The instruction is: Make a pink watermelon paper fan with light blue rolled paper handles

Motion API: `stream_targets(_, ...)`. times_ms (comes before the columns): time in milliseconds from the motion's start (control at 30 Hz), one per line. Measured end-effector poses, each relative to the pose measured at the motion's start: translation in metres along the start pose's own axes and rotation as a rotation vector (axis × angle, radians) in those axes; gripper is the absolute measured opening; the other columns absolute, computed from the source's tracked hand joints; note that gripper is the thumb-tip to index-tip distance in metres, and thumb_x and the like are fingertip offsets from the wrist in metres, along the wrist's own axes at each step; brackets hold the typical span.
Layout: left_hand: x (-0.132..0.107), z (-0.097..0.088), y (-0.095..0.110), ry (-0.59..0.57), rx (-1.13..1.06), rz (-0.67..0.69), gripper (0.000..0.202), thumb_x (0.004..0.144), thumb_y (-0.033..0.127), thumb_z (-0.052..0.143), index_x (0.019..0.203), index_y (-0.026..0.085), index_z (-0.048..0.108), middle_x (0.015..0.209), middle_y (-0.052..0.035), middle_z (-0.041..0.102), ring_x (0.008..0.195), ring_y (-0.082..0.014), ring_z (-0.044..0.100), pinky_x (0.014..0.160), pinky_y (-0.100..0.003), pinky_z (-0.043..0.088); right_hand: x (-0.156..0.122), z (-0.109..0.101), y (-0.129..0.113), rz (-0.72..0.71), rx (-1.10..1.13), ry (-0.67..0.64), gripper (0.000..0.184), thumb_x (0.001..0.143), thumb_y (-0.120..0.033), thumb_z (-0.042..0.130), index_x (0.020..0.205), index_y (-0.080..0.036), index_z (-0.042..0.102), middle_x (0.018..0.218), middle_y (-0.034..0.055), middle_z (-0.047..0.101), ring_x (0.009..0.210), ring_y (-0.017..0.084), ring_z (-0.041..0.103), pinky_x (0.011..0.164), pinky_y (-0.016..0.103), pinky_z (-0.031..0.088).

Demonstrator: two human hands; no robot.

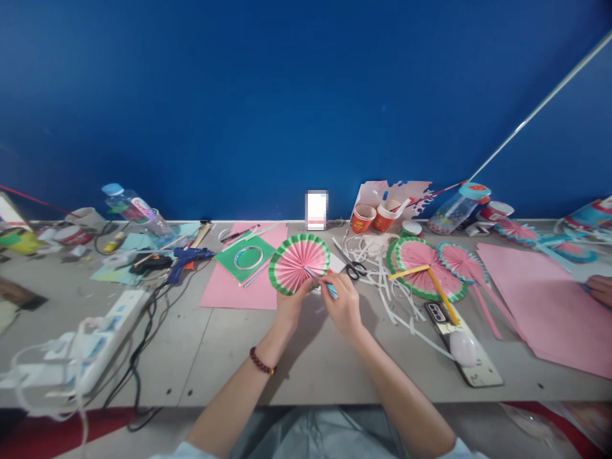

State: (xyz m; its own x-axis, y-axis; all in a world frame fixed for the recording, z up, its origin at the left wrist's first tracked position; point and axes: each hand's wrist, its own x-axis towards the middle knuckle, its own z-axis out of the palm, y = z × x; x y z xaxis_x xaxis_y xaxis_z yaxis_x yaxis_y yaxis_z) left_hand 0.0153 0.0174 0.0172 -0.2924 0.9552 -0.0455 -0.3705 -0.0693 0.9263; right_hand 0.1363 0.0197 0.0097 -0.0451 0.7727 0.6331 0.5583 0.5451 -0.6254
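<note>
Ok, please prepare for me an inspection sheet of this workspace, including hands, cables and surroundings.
Surface: grey table, crowded with materials.
Work things: round pink paper fan with green rim; thin bluish item.
Clutter: glue gun at left; white strips, paper cups and phone at right.
Hands: left hand holds the fan, right hand the bluish item.
Cables: black cables beside a white power strip at left.
Surroundings: blue wall behind; another person's hand at right edge.
</note>
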Motion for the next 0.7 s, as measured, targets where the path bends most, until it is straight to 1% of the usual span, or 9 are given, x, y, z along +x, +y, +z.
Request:
stream_targets(167, 0.0012, -0.0016, 0.0003, -0.036, -0.092, -0.004, 0.038, 0.064, 0.027, 0.077, 0.099, 0.015, 0.067, 0.095, -0.0075, 0.072, 0.088, -0.0228, 0.068, 0.081, -0.036, 0.053, 0.0013, 0.0004, 0.0007, 0.125, 0.110, 0.014, 0.012, 0.086, -0.027, 0.056, 0.091, -0.022, 0.065, 0.086, 0.0066, 0.066, 0.085, 0.020, 0.063, 0.076, 0.033, 0.051)
stream_targets(367, 0.0024, -0.0019, -0.0014, -0.073, -0.131, -0.034, 0.039, 0.065, 0.029, 0.076, 0.100, 0.016, 0.067, 0.096, -0.0074, 0.072, 0.090, -0.0240, 0.068, 0.081, -0.037, 0.053, 0.0010, -0.0006, -0.0003, 0.164, 0.107, 0.031, 0.012, 0.084, -0.026, 0.059, 0.092, -0.021, 0.064, 0.086, 0.0058, 0.066, 0.079, 0.019, 0.062, 0.070, 0.031, 0.051)
stream_targets(433, 0.0034, -0.0027, -0.0019, -0.080, -0.147, -0.044, 0.038, 0.065, 0.029, 0.076, 0.100, 0.017, 0.067, 0.097, -0.0066, 0.072, 0.090, -0.0235, 0.067, 0.080, -0.035, 0.053, 0.0015, -0.0012, -0.0007, 0.151, 0.092, 0.042, 0.012, 0.083, -0.027, 0.060, 0.092, -0.021, 0.065, 0.087, 0.0066, 0.067, 0.080, 0.019, 0.062, 0.071, 0.032, 0.051)
stream_targets(567, 0.0057, -0.0046, -0.0031, -0.097, -0.179, -0.076, 0.036, 0.066, 0.028, 0.076, 0.100, 0.019, 0.066, 0.095, -0.0045, 0.072, 0.087, -0.0210, 0.068, 0.076, -0.032, 0.053, 0.0020, -0.0005, 0.0001, 0.073, 0.055, 0.060, 0.012, 0.084, -0.024, 0.058, 0.090, -0.022, 0.068, 0.088, 0.0079, 0.067, 0.086, 0.021, 0.063, 0.079, 0.035, 0.051)
stream_targets(700, 0.0051, -0.0038, -0.0035, -0.128, -0.179, -0.091, 0.040, 0.065, 0.029, 0.076, 0.102, 0.020, 0.064, 0.097, -0.0045, 0.071, 0.090, -0.0223, 0.067, 0.078, -0.034, 0.052, 0.0017, 0.0012, 0.0013, 0.007, 0.027, 0.121, 0.010, 0.083, -0.018, 0.057, 0.080, -0.021, 0.067, 0.081, 0.0058, 0.065, 0.080, 0.019, 0.061, 0.074, 0.035, 0.051)
